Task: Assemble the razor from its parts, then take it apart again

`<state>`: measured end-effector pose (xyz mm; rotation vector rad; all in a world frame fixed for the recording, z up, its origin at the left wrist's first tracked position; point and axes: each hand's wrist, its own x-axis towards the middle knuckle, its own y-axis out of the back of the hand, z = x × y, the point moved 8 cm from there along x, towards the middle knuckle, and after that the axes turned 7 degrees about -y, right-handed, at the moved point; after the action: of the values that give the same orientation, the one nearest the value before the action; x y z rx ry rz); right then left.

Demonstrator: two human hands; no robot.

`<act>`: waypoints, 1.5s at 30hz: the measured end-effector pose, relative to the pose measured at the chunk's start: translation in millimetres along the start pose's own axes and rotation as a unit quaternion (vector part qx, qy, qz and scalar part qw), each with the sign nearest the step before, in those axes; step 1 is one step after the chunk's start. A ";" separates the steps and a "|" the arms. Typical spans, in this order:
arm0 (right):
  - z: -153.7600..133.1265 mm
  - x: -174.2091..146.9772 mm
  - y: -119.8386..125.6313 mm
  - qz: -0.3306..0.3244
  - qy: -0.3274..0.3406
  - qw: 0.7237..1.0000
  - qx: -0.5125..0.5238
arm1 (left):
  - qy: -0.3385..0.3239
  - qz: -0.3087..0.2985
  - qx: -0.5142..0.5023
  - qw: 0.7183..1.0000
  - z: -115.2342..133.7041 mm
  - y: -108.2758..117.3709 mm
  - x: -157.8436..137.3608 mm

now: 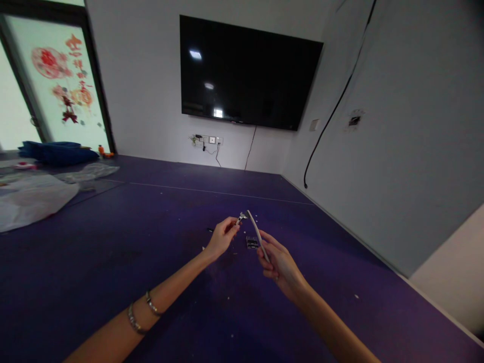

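Note:
My left hand (224, 236) is closed on a small silver tool with a short handle and a wider head (242, 217), razor-like in shape, though its exact kind is too small to make out. In my right hand (278, 259) is a thin, pale, slightly curved panel (255, 229), seen nearly edge-on and gripped near its lower end. The tool's head is close to the panel's upper end; whether they touch I cannot tell. A small clear pack with dark pieces (251, 243) lies on the purple surface just behind the panel, partly covered by it.
Small white bits and a short black piece (210, 230) lie on the purple surface (170, 292). Clear plastic sheeting (38, 199) and a dark blue cloth bundle (58, 153) are at the far left. A black cable (333, 113) hangs along the right wall; a television (247, 73) is mounted ahead.

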<state>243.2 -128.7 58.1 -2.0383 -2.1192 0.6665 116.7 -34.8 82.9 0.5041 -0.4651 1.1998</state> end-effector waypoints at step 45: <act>15.1 -14.0 -7.1 0.032 0.011 0.998 0.060 | 0.025 0.006 -0.029 0.999 -2.8 2.1 -3.4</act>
<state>231.9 -145.7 50.3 -2.0459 -1.9593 0.7566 114.0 -35.1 78.9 0.4223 -0.4598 1.2047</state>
